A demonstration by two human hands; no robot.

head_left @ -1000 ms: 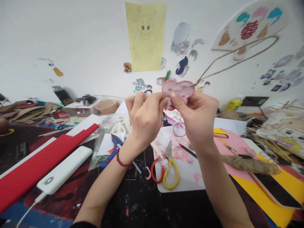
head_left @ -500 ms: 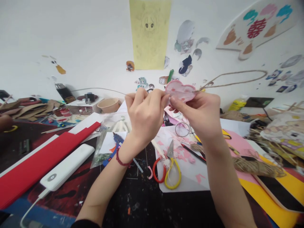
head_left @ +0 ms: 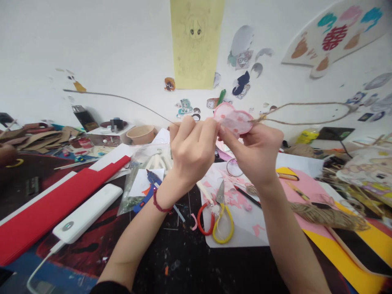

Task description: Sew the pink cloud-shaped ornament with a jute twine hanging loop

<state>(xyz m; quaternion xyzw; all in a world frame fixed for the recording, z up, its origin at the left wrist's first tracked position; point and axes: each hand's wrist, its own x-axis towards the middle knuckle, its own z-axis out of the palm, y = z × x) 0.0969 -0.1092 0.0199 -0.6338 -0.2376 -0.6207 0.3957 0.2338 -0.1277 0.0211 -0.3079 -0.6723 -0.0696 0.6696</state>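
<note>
A pink heart-shaped piece (head_left: 234, 118) is held up in front of the wall between my two hands. My right hand (head_left: 255, 149) pinches its lower right side, and a looped twine (head_left: 306, 104) runs off to the right from there. My left hand (head_left: 194, 149) has its fingers closed, with the fingertips at the heart's left edge. A long thin strand (head_left: 122, 97) goes from my left hand out to the upper left. How the strand meets the heart is hidden behind my fingers.
Below the hands are scissors (head_left: 223, 228), pink scraps on white paper (head_left: 239, 239), and a blue glue gun (head_left: 150, 190). At left are a red strip (head_left: 61, 208) and a white power bank (head_left: 87, 212). A twine bundle (head_left: 330, 216) lies at right; another person's hand (head_left: 7, 154) shows far left.
The strand's far end has swung up on the left. The heart has tilted slightly, and the twine loop has dropped a little and shifted right. Both hands keep their hold.
</note>
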